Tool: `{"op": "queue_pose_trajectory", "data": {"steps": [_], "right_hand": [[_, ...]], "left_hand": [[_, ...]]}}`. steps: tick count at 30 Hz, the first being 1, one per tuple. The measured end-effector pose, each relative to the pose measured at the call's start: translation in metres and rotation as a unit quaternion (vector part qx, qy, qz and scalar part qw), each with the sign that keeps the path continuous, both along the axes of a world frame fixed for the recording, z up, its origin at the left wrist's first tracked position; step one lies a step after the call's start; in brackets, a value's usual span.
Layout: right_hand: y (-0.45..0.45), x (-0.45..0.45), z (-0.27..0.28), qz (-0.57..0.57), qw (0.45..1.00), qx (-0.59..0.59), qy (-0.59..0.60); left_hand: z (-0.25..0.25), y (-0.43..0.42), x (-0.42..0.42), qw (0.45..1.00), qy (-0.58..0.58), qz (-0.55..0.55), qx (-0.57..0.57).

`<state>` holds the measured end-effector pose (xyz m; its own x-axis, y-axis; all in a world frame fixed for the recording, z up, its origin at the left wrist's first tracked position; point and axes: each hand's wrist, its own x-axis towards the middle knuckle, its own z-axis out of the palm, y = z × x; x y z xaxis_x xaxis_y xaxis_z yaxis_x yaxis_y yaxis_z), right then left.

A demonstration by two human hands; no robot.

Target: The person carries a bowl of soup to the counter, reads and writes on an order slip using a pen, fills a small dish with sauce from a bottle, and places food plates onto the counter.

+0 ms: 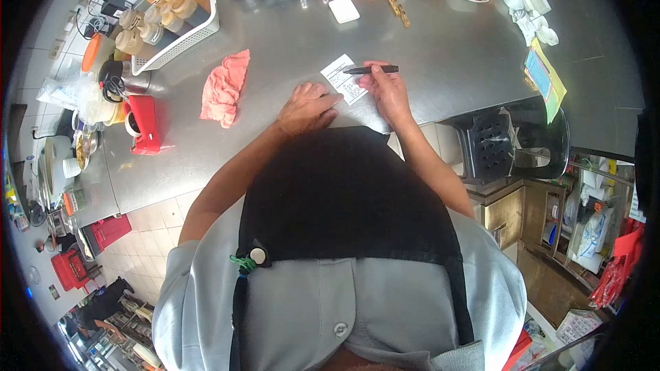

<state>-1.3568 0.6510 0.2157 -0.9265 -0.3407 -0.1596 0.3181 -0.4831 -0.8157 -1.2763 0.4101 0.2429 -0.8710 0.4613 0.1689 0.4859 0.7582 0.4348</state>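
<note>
Head-worn view, facing forward and down

Black pen (375, 69), black-printed white slip (344, 81), pink cloth (225, 89), grey counter (289, 34)

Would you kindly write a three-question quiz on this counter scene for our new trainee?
1. What does the person's right hand hold?
2. True or false: the pink cloth lies apart from the paper slip.
3. Fill in the blank: the cluster of bottles stands in a white, perforated ____.

Key: 1. A black pen. 2. True. 3. Basket.
</note>
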Motion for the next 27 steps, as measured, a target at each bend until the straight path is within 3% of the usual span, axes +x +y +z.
{"op": "queue_pose_trajectory", "data": {"steps": [4,12,21,27], "right_hand": [[-0.002,0.003,-0.005,0.005,0.999,0.041,0.028],[-0.002,0.000,-0.006,-0.001,0.999,0.031,0.021],[0.020,0.015,0.018,-0.014,0.983,0.176,0.042],[0.024,0.028,0.013,-0.019,0.978,0.205,0.043]], "left_hand": [[-0.034,0.000,-0.002,0.999,0.033,0.009,-0.021],[-0.019,-0.003,0.001,0.999,0.033,-0.020,-0.016],[-0.020,0.001,0.003,0.999,0.025,0.001,-0.038],[-0.019,-0.002,0.002,0.998,0.043,-0.010,-0.047]]}}
